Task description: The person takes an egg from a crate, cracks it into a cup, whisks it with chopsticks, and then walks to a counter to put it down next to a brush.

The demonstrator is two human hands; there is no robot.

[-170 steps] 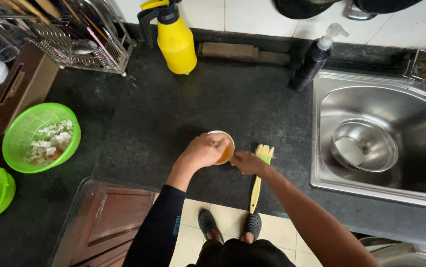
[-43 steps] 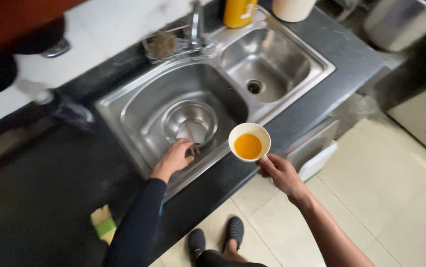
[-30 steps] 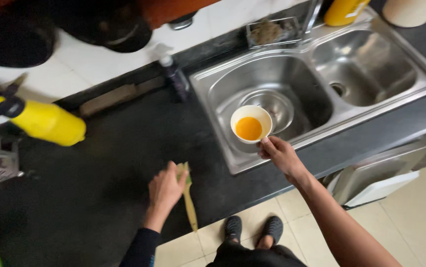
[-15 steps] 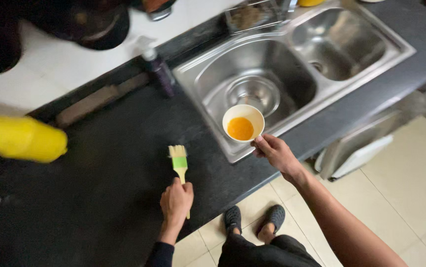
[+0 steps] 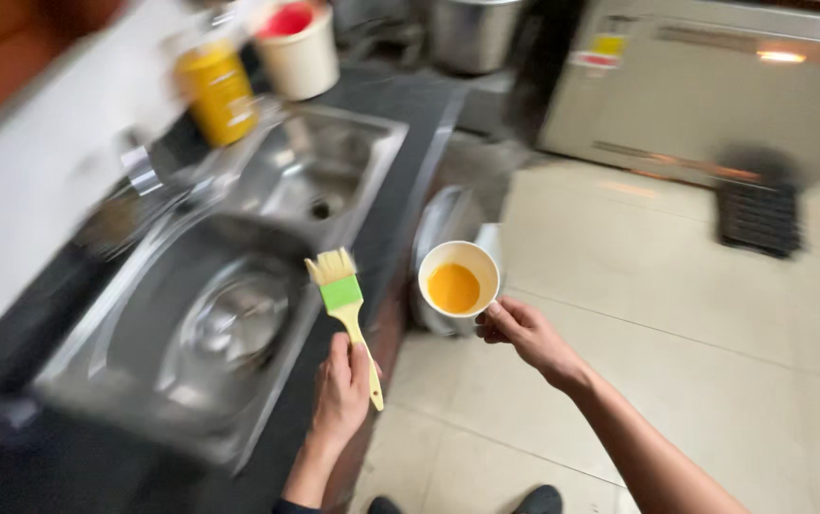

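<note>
Head view: the left hand (image 5: pixel 340 392) grips a pastry brush (image 5: pixel 345 309), fingers wrapped around its handle over the sink (image 5: pixel 239 314), while the right hand (image 5: pixel 521 333) pinches a small bowl (image 5: pixel 459 278) of orange liquid over the floor, best kept level.

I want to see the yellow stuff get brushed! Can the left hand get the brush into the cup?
Probably yes. The left hand grips the brush upright, close beside the cup held by the right hand. The cup's top is open, and nothing sits between them.
</note>
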